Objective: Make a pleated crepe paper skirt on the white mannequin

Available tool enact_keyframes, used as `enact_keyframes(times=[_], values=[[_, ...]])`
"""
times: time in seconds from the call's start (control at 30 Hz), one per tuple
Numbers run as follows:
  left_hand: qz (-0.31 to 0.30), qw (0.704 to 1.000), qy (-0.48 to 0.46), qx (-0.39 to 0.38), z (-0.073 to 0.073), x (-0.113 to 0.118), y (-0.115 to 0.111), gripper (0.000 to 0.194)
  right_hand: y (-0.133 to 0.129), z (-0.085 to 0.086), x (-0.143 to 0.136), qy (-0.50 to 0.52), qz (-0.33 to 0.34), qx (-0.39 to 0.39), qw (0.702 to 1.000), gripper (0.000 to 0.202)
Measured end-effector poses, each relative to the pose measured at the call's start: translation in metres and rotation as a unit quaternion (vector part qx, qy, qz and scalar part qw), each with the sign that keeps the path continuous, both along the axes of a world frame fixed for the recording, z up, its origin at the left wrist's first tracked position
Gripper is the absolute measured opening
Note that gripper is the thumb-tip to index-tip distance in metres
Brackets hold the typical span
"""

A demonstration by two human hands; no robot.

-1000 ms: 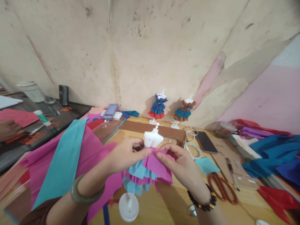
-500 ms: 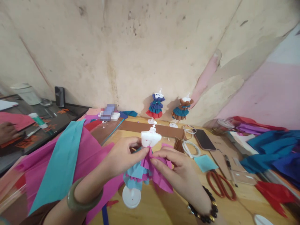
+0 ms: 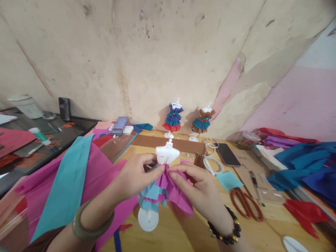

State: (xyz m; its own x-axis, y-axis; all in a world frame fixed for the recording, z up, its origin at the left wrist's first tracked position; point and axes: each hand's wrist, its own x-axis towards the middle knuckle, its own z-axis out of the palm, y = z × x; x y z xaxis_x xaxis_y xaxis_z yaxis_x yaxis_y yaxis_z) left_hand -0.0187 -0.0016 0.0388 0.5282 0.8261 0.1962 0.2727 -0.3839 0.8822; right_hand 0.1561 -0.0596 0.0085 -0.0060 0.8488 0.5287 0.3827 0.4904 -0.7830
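A small white dress-form mannequin (image 3: 167, 154) stands before me, tilted, on its round white base (image 3: 148, 219). Layered light-blue and pink ruffles (image 3: 152, 193) form a skirt round its lower part. My left hand (image 3: 139, 175) is closed around the waist, with the thumb pressing at the front. A magenta strip of thin crepe-like material (image 3: 181, 196) hangs from the waist over the skirt's right side. Its gathered top edge is pinched between the thumb and fingers of my right hand (image 3: 198, 183), close beside the left thumb. The left fingers behind the mannequin are hidden.
Two finished-looking dressed mannequins (image 3: 172, 117) (image 3: 203, 120) stand by the wall. Orange-handled scissors (image 3: 246, 204), a phone (image 3: 228, 154), a light-blue square (image 3: 230, 180) and a pen (image 3: 256, 187) lie to the right. Magenta and turquoise sheets (image 3: 63, 182) cover the left.
My right fingers have shifted slightly left at the waist, gathering the magenta strip nearer the left thumb. The view has moved a little. A person's hand at the far left is out of sight.
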Motion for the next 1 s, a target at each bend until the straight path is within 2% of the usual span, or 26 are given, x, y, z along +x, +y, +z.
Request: enact_keyframes(times=[0.17, 0.37, 0.53, 1.0], values=[[-0.007, 1.0, 0.007, 0.0, 0.0001, 0.0003, -0.0007, 0.033, 0.0016, -0.0022, -0.0024, 0.03, -0.03, -0.022, 0.999, 0.01], [-0.022, 1.0, 0.006, -0.01, -0.0011, -0.0005, -0.0016, 0.019, 0.0012, 0.0002, -0.0028, 0.026, -0.027, -0.017, 0.999, 0.01], [-0.01, 1.0, 0.01, -0.011, 0.0004, -0.0005, -0.0018, 0.022, 0.0009, -0.001, -0.0027, 0.033, -0.043, -0.033, 0.998, 0.011], [-0.05, 0.997, -0.016, -0.049, -0.0027, -0.0017, -0.002, 0.017, 0.0004, -0.0048, -0.0054, 0.084, -0.043, -0.076, 0.993, 0.015]])
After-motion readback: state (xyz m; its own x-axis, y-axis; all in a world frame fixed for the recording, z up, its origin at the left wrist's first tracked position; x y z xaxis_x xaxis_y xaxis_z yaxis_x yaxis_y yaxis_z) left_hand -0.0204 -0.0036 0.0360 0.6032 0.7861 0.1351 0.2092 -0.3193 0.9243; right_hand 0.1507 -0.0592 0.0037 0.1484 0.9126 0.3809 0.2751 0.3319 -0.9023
